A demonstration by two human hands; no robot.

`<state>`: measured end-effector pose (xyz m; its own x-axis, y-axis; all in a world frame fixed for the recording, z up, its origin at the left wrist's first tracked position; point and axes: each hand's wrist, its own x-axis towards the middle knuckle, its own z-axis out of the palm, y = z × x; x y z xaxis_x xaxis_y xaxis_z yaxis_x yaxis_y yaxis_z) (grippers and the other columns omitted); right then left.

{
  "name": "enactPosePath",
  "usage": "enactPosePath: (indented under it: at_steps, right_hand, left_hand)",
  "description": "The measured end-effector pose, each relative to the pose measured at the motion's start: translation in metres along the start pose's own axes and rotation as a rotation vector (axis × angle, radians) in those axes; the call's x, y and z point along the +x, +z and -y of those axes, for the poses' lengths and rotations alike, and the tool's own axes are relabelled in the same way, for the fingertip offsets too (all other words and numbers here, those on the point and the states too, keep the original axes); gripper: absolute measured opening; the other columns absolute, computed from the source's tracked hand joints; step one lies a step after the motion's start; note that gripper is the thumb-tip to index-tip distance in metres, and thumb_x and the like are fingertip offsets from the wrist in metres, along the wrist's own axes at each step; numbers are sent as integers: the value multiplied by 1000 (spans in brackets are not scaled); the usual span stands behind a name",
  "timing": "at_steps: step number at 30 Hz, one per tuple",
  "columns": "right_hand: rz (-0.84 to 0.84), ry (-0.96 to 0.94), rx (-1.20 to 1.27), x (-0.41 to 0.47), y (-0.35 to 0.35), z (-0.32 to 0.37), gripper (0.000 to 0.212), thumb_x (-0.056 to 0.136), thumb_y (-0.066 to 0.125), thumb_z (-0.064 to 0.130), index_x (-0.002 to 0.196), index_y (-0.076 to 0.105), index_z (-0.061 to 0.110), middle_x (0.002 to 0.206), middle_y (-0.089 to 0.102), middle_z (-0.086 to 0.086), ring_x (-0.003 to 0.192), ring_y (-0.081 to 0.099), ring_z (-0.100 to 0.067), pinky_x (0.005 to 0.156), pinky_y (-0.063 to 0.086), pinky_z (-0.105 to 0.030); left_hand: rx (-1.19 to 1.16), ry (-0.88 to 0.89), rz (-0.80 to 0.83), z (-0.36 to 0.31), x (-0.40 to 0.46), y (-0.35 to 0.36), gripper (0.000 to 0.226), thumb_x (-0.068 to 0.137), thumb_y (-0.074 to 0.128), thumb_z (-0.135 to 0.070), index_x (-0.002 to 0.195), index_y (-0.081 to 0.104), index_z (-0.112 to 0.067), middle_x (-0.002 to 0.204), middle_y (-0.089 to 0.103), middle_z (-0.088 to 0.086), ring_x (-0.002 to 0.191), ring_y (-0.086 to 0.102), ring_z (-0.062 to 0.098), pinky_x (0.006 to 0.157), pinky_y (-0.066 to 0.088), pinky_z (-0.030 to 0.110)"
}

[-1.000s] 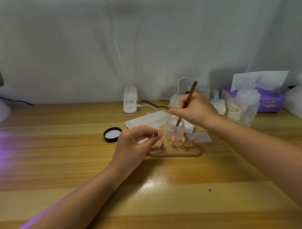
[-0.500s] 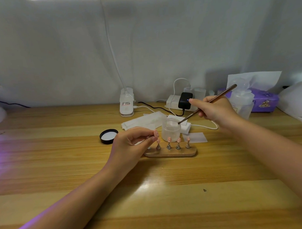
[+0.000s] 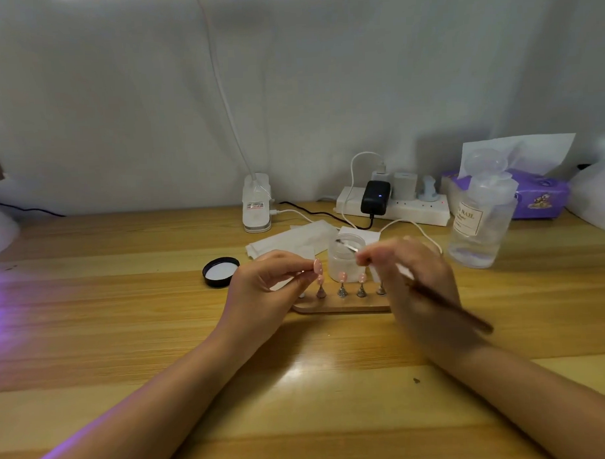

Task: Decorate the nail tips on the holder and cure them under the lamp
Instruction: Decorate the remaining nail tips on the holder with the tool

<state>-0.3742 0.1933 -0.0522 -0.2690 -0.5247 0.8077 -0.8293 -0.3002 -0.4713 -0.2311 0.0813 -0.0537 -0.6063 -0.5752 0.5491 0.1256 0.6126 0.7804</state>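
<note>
Nail tips (image 3: 342, 276) on pegs of wooden holder (image 3: 341, 306), mid-table. Left hand (image 3: 262, 292) pinches one pink tip (image 3: 317, 266). Right hand (image 3: 419, 287), blurred, grips brush (image 3: 448, 306) beside frosted jar (image 3: 346, 258).

A broad strip of bare wooden worktop (image 3: 310, 394) is lying open in front of the person, between the two forearms. The left side of it is lying bare too, up to a black round lid (image 3: 221, 272). Ahead, a low wooden holder with a row of small metal pegs carrying pink nail tips (image 3: 341, 305) is blocking the way, with a frosted white jar (image 3: 346, 258) standing just behind it. White paper wipes (image 3: 288, 242), a white clip lamp base (image 3: 256, 210) and a white power strip with cables (image 3: 396, 209) are crowding the back edge. A clear plastic pump bottle (image 3: 479, 223) and a purple tissue box (image 3: 536, 197) are filling the right rear.
</note>
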Motion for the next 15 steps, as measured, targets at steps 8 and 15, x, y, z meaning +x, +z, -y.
enactPosePath:
  at_steps: [8,15]
  right_hand:
    - [-5,-92,-91,-8,8,3,55,96,29,45,77,69,11,72,64,6,76,54,-8,77,35,-28]
    - [27,-83,-22,-10,10,4,58,96,27,44,73,69,13,75,59,17,76,55,1,80,36,-29]
  left_hand:
    - [56,-7,2,2,0,0,27,78,67,-1,98,69,-19,85,68,-4,80,62,9,70,50,23]
    - [61,-15,4,2,0,0,28,77,67,0,97,68,-20,85,67,-5,81,62,10,72,53,27]
